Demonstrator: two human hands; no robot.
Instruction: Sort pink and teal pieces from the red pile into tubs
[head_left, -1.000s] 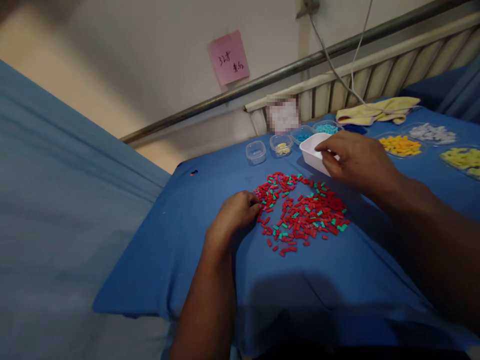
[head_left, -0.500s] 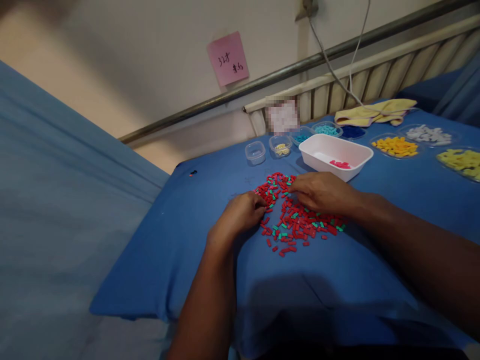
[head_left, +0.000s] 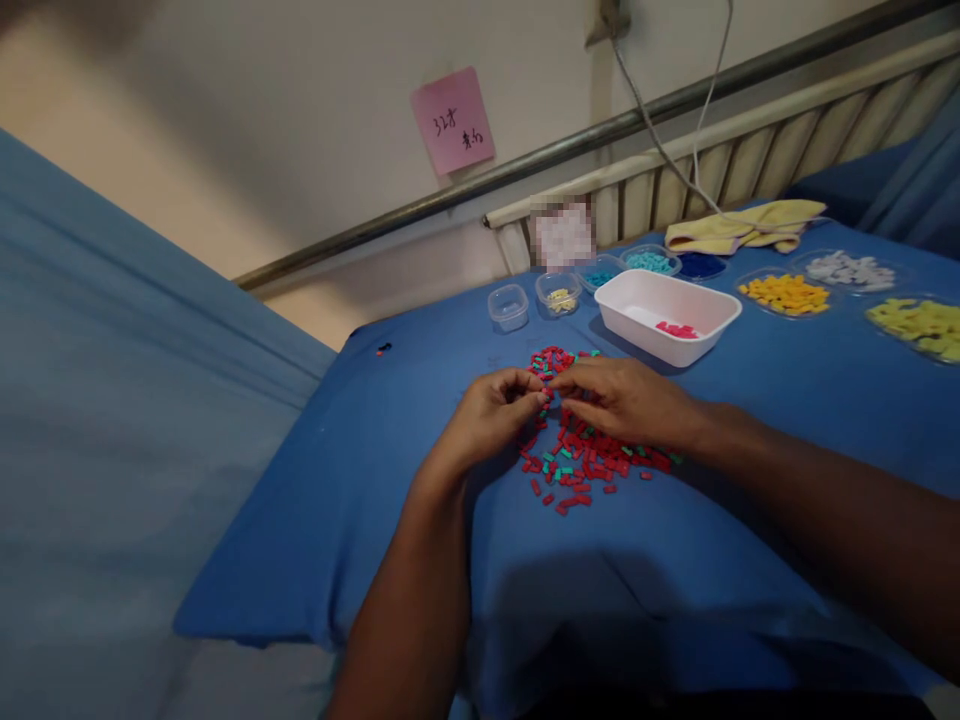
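A heap of small red and teal pieces [head_left: 585, 462] lies on the blue-covered table [head_left: 375, 500]. My left hand [head_left: 487, 420] and my right hand [head_left: 626, 400] rest over the heap with their fingertips meeting at its top. Both hands have their fingers pinched together; whatever small pieces they hold are hidden between the fingertips. Behind the heap stands a white tray [head_left: 709, 305] with a few red pieces [head_left: 677, 329] inside.
Small clear cups [head_left: 508, 306] and dishes of teal, yellow [head_left: 784, 293] and grey pieces [head_left: 847, 270] line the back and right. A yellow cloth [head_left: 742, 228] lies by the radiator. A pink note [head_left: 452, 120] hangs on the wall. Blue fabric fills the left.
My right hand came back from the white tray to the heap, leaving red pieces in the tray. My left hand rose slightly and both hands' fingertips now meet.
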